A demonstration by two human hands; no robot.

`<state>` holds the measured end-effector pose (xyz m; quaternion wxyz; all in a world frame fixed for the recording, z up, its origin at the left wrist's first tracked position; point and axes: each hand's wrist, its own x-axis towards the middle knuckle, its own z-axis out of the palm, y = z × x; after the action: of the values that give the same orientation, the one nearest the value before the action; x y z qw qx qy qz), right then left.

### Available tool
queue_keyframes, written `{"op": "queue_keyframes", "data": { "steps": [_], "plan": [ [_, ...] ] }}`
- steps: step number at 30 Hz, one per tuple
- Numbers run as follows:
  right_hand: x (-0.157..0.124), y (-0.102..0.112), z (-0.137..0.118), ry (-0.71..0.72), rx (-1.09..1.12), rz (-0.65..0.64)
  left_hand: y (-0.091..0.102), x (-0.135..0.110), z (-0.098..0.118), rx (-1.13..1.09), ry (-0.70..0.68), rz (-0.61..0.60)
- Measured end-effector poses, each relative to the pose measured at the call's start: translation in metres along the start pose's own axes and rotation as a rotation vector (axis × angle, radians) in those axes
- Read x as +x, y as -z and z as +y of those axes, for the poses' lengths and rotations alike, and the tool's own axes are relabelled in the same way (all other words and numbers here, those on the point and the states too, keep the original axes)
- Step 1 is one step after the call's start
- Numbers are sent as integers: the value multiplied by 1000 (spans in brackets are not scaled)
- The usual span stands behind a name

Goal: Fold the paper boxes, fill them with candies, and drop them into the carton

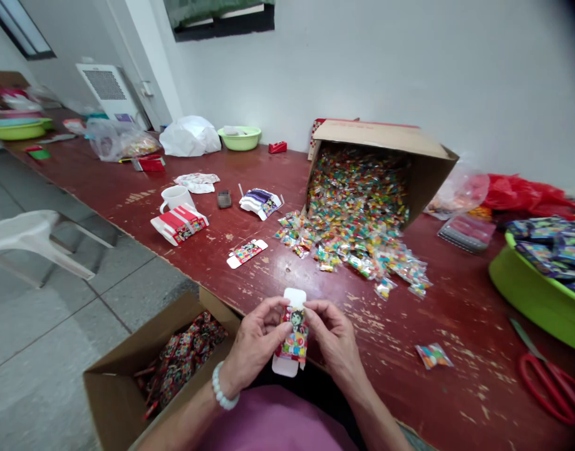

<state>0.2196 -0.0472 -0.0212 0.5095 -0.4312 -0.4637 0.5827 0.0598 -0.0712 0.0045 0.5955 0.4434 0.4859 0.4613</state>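
Between my two hands is a small printed candy box, red and colourful, with white flaps sticking out at its top and bottom. My left hand pinches its left edge, thumb on the printed front. On the other side, my right hand grips the upper right edge with thumb and fingers. Another box of that print lies on the table ahead. Clear candy packets spill toward me from a tipped cardboard carton. One single packet lies to the right of my hands.
A carton of printed boxes stands low at my left. Red-handled scissors and a green basin of dark packs sit at right. Stacks of red and purple boxes, plus a white mug, are farther back. A white stool stands left.
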Motion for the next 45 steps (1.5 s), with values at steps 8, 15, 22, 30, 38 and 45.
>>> {"op": "queue_keyframes", "data": {
  "steps": [8, 15, 22, 30, 38, 45],
  "plan": [
    [8, 11, -9, -220, 130, -139, 4, 5, 3, 11, -4, -70],
    [7, 9, -11, 193, -378, -134, 5, 2, -1, -219, 127, -53],
    [5, 2, -21, 186, -439, -297, -1, 3, -5, -278, 322, -184],
    [7, -6, -30, -151, -66, -296, -1, 5, 0, -181, 290, -237],
    [5, -6, -23, -91, 13, -302, 8, 5, -2, -57, 229, -291],
    [-3, -1, -26, 200, -282, -381, 4, 6, -2, -1, 223, -203]
  ]
}}
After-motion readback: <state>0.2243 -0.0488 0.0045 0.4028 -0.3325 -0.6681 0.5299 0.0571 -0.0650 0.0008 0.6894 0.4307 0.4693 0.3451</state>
